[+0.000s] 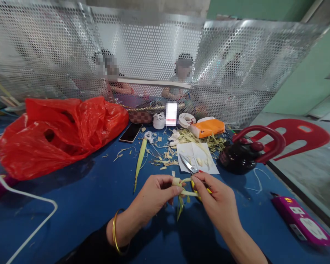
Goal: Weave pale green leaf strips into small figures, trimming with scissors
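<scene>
My left hand point(156, 194), with a gold bangle at its wrist, pinches a small piece woven from pale green leaf strips point(176, 182). Narrow green ends hang below its fingers. One strip arches across to my right hand point(220, 200), whose thumb and forefinger are closed on it. Behind the right fingers lie scissors point(191, 168), blades on a white paper sheet point(199, 154) and handles partly hidden by that hand. A long green leaf point(140, 161) rests on the blue table beyond my left hand.
Leaf scraps point(165, 159) litter the middle. Left are a red plastic bag point(63, 135) and a phone point(131, 132); right, a dark kettle-shaped thing point(238, 157) and a purple device point(302, 220). White thread point(158, 121) stands before a perforated metal screen point(156, 47); two people sit behind it.
</scene>
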Demonstrator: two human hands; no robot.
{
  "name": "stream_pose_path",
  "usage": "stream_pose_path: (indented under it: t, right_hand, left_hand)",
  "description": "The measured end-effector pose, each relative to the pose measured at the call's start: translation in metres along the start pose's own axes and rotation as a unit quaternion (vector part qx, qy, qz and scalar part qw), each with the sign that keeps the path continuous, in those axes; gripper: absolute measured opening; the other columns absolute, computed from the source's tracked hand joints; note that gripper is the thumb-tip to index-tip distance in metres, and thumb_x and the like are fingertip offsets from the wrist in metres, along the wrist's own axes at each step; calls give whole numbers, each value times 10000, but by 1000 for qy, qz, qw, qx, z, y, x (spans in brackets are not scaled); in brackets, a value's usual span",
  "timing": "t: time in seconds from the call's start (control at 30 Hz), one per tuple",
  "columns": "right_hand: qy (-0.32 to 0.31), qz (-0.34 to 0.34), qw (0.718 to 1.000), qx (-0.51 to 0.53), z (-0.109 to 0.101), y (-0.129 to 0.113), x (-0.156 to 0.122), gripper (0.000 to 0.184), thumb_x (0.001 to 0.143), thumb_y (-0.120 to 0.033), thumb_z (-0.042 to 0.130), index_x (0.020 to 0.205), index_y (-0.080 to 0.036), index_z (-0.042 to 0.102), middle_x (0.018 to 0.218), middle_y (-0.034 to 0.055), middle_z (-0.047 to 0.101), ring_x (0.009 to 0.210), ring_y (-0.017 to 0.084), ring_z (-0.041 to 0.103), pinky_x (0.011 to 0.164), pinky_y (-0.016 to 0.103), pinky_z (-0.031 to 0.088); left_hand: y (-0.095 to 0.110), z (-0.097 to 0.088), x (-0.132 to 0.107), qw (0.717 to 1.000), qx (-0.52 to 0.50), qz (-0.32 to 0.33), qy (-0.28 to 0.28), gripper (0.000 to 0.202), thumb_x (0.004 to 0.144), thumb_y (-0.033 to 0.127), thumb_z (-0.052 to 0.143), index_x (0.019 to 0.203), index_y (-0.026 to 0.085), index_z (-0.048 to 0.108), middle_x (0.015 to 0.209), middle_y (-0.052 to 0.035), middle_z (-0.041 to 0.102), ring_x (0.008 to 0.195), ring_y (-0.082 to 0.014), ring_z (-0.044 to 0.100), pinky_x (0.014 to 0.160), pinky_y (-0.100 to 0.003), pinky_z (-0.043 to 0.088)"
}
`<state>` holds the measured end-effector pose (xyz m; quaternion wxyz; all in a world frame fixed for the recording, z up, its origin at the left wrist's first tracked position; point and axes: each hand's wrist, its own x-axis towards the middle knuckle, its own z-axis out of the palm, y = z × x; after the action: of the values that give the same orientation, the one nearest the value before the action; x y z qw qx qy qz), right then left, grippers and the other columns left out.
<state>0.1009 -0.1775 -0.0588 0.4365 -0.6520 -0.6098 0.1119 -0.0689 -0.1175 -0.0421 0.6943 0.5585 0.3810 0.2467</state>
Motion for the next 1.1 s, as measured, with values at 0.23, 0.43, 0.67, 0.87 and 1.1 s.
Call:
stream_pose_path:
  t: [0.23,0.43,0.67,0.87,1.1]
  right_hand:
    - [-55,42,996,55,0,3,-1,229,915,-358,490,946,-211,662,627,0,630,548,156,591,486,239,462]
    - [73,1,997,39,-3,4,2,230,865,-296,570,1074,-203,592,1041,100,647,956,241,633,829,392,513]
    - [74,-195,977,-53,-8,-2,1,116,855,-163,581,876,-244,661,860,45,633,820,203,616,725,340,504]
    - [-32,-268,962,-47,4,-5,-1,259,838,-99,561,1054,-230,615,950,61,677,863,212,619,763,362,513]
    - [-61,-250,966,-4,6,-6,-7,221,857,-92,520,1038,-215,553,969,66,640,885,208,602,767,359,506]
  left_hand:
    - [-1,-4,4,993,-91,-12,69,225,667,309,737,751,172,580,557,76,490,455,-52,364,451,-200,230]
    - [4,-7,2,992,-113,-35,38,213,634,308,757,687,149,626,552,57,486,473,-51,340,472,-212,210]
    - [5,-11,4,974,-211,-55,64,177,625,252,759,672,155,619,592,48,492,489,-51,349,477,-196,233]
    - [0,-9,4,973,-219,-47,53,144,657,246,742,704,161,635,597,48,493,501,-54,369,487,-190,263]
    - [-4,-6,5,957,-275,-87,33,186,605,243,786,696,147,656,588,51,484,509,-47,371,498,-179,279]
